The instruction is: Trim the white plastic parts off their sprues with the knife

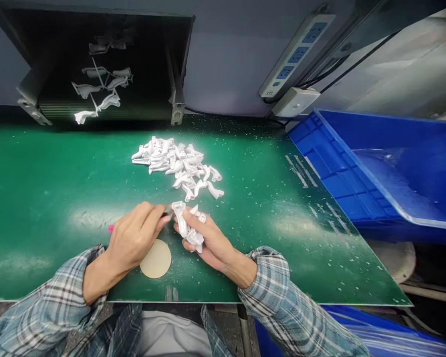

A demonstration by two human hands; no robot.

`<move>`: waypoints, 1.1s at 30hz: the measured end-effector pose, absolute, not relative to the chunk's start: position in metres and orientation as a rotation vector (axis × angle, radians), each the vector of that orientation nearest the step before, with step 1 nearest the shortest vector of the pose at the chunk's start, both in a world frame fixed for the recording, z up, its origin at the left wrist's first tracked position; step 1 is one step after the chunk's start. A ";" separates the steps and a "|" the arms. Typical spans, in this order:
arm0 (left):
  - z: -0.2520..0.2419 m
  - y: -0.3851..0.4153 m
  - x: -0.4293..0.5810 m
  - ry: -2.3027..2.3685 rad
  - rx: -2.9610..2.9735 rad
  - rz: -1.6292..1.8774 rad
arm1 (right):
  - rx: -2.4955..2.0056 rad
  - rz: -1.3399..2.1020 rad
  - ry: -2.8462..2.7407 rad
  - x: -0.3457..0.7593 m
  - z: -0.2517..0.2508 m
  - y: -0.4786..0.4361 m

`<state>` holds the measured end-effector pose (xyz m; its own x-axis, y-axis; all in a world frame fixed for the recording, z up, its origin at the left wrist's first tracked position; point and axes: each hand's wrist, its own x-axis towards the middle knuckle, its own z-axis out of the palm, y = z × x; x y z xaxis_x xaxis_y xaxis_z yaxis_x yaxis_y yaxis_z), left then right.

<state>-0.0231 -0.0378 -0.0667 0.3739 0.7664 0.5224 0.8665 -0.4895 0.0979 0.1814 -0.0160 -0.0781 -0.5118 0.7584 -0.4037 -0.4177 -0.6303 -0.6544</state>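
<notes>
Plastic parts, white and joined in a small cluster, sit in my right hand, my fingers closed firmly around them and my thumb lying across the top. My left hand is right beside them, its fingertips drawn together at the cluster's upper edge. I cannot tell whether those fingers are pinching anything.

Both hands are over the near part of a green mat. Under the left palm's edge lies a tan disc, and a small pink object pokes out just beyond the left hand, mostly hidden. Ahead of my hands is a loose pile of more white parts, lying flat and overlapping, well apart from the cluster I hold. White flecks dot the mat.

Beyond the mat's far edge, more white parts show in a dark opening. A blue bin stands to my right, tilted, and a power strip is fixed above it. Plaid sleeves cover both my forearms.
</notes>
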 end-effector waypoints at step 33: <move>-0.054 -0.037 -0.026 -2.069 -2.891 -1.038 | -0.801 2.327 -0.655 0.187 -0.074 -0.011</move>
